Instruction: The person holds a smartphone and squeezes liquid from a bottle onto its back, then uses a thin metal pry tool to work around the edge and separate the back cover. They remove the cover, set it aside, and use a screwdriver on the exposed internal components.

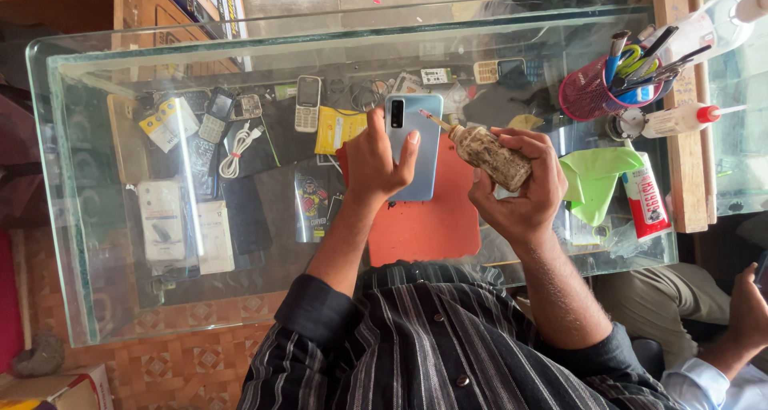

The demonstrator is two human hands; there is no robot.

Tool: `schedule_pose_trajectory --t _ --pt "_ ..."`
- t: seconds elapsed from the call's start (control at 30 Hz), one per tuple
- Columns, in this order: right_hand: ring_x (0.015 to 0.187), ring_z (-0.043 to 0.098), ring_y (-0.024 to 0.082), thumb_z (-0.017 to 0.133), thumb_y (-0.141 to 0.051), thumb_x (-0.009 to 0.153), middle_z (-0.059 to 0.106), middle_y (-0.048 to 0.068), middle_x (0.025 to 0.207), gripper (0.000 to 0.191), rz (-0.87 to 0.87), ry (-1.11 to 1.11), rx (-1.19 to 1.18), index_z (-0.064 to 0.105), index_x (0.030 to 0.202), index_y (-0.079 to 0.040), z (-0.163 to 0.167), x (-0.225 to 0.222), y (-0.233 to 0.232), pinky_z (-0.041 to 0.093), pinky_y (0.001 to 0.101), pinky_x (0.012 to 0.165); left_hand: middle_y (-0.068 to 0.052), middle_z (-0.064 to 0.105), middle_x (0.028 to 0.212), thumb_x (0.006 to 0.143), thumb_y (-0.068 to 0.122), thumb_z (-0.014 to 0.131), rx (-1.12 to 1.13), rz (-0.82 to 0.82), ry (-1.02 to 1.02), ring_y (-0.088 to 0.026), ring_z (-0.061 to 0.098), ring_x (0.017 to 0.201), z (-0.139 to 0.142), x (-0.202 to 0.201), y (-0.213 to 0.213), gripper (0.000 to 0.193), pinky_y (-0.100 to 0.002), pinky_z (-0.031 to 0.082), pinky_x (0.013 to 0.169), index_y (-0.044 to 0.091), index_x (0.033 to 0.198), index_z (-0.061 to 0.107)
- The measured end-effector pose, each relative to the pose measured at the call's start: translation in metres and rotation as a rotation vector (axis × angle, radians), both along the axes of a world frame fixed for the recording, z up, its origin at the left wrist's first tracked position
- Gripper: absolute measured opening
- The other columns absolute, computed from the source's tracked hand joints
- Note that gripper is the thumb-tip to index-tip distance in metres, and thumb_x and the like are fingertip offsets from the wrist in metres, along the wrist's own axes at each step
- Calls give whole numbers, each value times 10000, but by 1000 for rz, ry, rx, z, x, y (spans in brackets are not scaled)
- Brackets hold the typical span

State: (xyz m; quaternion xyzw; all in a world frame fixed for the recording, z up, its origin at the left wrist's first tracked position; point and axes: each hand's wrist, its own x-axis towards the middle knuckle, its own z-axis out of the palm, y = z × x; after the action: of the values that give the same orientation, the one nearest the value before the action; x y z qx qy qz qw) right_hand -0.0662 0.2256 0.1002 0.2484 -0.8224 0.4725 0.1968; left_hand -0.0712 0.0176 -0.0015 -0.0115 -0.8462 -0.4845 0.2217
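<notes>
A light blue smartphone (422,150) lies back-up over an orange mat (428,222) on a glass counter (96,314). My left hand (376,158) grips the phone's left edge, the thumb resting on its back. My right hand (520,182) holds a small grimy squeeze bottle (490,154), tilted so its thin nozzle touches the upper part of the phone's back.
A red mesh cup of pens and tools (596,90), a white squeeze bottle with a red tip (680,120), a green cloth (596,178) and a tube (646,202) sit at the right. Old phones and a white cable (236,150) lie under the glass. Another person's hand (748,306) is at lower right.
</notes>
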Motion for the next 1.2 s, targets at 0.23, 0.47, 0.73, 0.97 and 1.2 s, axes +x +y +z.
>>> schedule_pose_trajectory --t 0.23,0.47,0.73,0.97,1.2 --pt "1097 716 252 763 24 836 672 205 1260 440 -18 32 14 537 1213 6 -1 -2 -4 596 323 960 -188 675 933 977 297 661 -56 49 39 -384 695 836 -2 -17 -5 432 -448 548 726 1 1246 498" --pt "1131 753 282 788 -10 851 696 203 1192 412 -46 103 48 549 1186 21 9 2 -8 614 333 929 -159 643 1133 1025 163 622 410 -95 40 -193 675 1006 -8 4 7 444 -338 557 908 -42 1352 403" --pt "1125 747 294 814 -26 838 697 216 1190 434 5 105 43 554 1182 27 19 6 -17 614 334 916 -178 635 1249 1051 126 611 567 -179 61 -164 659 1103 -15 14 12 476 -319 558 980 -62 1396 341" --pt "1109 742 276 806 -5 845 700 208 1211 422 -28 94 52 556 1183 21 16 1 -15 604 325 938 -178 635 1243 1054 111 610 514 -183 105 -169 658 1111 -13 16 12 461 -320 556 981 -58 1395 349" --pt "1097 751 250 783 13 849 708 188 1214 423 -71 38 31 554 1204 18 7 1 1 610 313 947 -140 644 1132 1040 122 636 532 -147 63 -133 646 1004 -18 15 12 451 -293 557 899 -54 1358 370"
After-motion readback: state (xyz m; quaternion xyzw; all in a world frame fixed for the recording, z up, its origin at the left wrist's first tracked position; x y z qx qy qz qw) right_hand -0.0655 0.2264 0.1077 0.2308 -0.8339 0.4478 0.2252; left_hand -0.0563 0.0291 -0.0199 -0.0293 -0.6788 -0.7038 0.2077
